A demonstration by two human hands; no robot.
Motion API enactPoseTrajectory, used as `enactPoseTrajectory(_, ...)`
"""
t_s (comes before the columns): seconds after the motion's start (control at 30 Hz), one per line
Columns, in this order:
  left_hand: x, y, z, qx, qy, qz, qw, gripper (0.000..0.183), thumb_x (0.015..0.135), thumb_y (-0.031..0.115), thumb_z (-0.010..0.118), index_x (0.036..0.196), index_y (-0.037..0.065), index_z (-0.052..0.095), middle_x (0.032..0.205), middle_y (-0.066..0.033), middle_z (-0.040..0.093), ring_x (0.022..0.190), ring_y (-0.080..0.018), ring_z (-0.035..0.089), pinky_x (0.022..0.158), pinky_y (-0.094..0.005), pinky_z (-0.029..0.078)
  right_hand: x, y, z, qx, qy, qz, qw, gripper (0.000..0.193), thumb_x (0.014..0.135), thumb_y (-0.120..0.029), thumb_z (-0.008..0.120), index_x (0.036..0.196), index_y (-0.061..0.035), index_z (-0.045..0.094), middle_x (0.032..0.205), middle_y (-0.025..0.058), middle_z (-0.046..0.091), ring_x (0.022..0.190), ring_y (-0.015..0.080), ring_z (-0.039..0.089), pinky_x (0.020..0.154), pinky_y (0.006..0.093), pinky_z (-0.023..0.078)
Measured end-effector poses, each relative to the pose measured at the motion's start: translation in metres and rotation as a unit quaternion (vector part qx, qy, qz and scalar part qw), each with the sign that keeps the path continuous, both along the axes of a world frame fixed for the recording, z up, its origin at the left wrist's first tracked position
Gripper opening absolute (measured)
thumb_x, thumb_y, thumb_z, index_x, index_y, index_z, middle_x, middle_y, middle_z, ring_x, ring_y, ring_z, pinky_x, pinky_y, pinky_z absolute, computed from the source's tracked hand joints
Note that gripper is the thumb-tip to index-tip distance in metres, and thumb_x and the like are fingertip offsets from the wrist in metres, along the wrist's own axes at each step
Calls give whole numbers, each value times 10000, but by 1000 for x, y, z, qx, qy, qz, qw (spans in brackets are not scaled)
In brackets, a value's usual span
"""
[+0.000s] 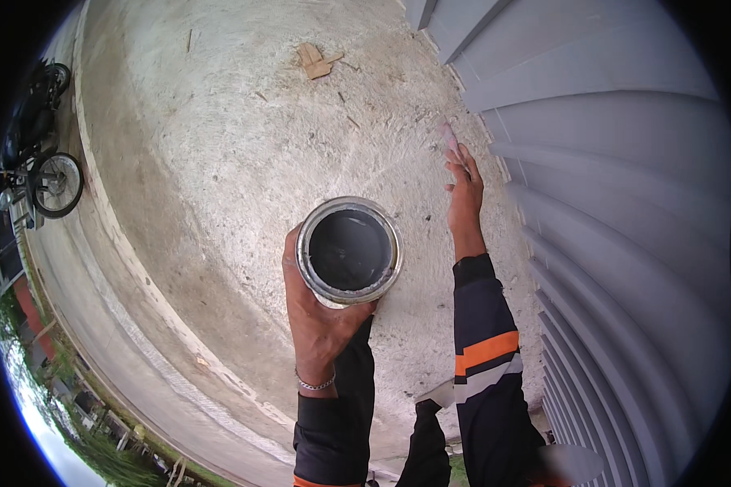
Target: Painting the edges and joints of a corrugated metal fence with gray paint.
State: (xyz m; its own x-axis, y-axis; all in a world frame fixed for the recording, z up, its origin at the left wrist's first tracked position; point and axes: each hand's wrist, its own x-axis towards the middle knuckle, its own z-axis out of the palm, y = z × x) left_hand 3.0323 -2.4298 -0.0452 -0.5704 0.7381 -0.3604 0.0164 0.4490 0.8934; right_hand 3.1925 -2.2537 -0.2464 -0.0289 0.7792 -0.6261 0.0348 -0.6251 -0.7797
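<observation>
An open metal paint can point(307, 284) is in my left hand point(317, 316), whose fingers and thumb wrap round its side. Dark grey paint point(349, 250) shows inside, and some is smeared along the inner wall and rim. My right hand point(464, 199) reaches farther forward, close to the foot of a grey ribbed metal wall point(625, 195). Its fingers are closed on a slim pinkish-white tool point(451, 138) that points away from me. The tool's far end is blurred, so its exact kind does not show.
Rough concrete ground point(252, 146) spreads beneath my hands. Broken pieces of brown cardboard or wood point(317, 62) lie ahead on it. A black motorcycle point(41, 146) stands at the far left, past a low concrete edge. The ribbed wall runs along my right side.
</observation>
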Motion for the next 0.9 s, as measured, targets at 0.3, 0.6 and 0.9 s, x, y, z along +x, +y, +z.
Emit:
enactPoseTrajectory(0.3,-23,16,-1,1,6,39,999,1002,690,157,948,1514,23,394,1382,-132,556,1274,-264,594,1086,-388,494,-101,110,-3,52,91,-67,992,638,1027,-324,596,1619,-183,405,1531,-6,570,1358,224,516,951,399,391)
enactPoseTrajectory(0.6,-43,35,-8,1,-10,19,1000,1005,685,154,957,1510,26,398,1385,-123,547,1277,-258,591,1096,-391,494,-138,150,-24,26,225,-159,961,645,1003,-337,635,1599,-196,431,1599,24,479,1469,262,429,1107,532,300)
enactPoseTrajectory(0.9,-49,46,-12,-6,-30,17,999,1016,669,125,955,1517,32,404,1400,-120,531,1301,-256,572,1103,-390,490,-132,155,-21,35,207,-138,968,655,1014,-349,580,1621,-201,381,1633,11,477,1544,279,320,1188,555,174)
